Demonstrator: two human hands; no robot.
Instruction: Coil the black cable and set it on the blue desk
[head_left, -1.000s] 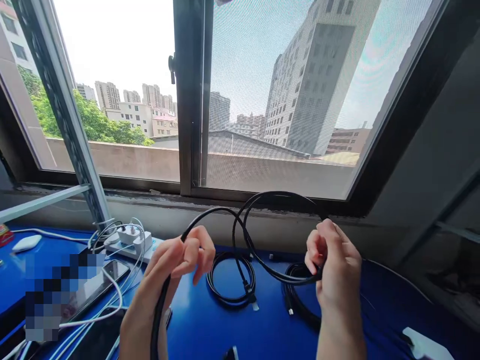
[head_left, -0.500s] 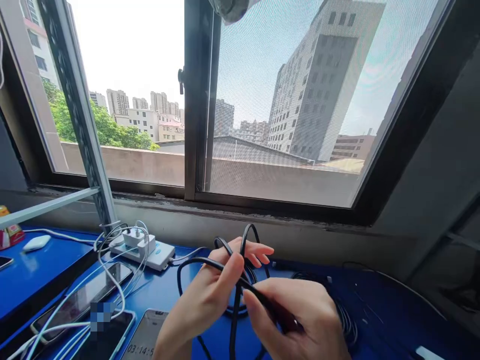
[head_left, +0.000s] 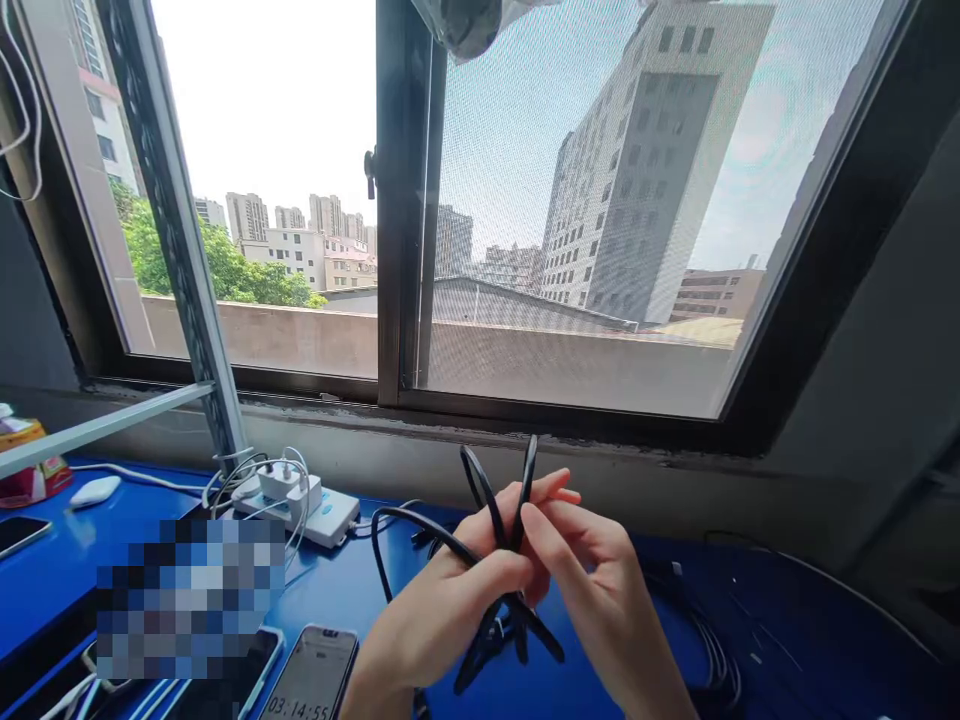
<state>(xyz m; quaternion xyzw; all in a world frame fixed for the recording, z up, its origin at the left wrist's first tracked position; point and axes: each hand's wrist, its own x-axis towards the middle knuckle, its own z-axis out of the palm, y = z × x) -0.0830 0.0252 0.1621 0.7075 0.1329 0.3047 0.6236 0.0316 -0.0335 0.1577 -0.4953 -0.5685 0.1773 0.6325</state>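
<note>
A black cable (head_left: pixel 480 495) is bunched into loops in front of me, above the blue table (head_left: pixel 352 590). My left hand (head_left: pixel 442 600) is closed around the bundle, thumb pressed across the strands. My right hand (head_left: pixel 592 590) meets it from the right, its fingers pinching the same loops near the top. Two short loops stick up above my fingers, and loose ends hang below my hands.
A white power strip (head_left: pixel 300 500) with plugged chargers and white cords sits at the left. Phones (head_left: pixel 311 680) lie near the front edge. More black cable (head_left: pixel 705 650) lies at the right. A white mouse (head_left: pixel 94 490) rests far left. The window sill (head_left: pixel 525 440) runs behind.
My hands came together from wide apart, folding the big cable loops into a tight bundle. The view has shifted slightly right and down.
</note>
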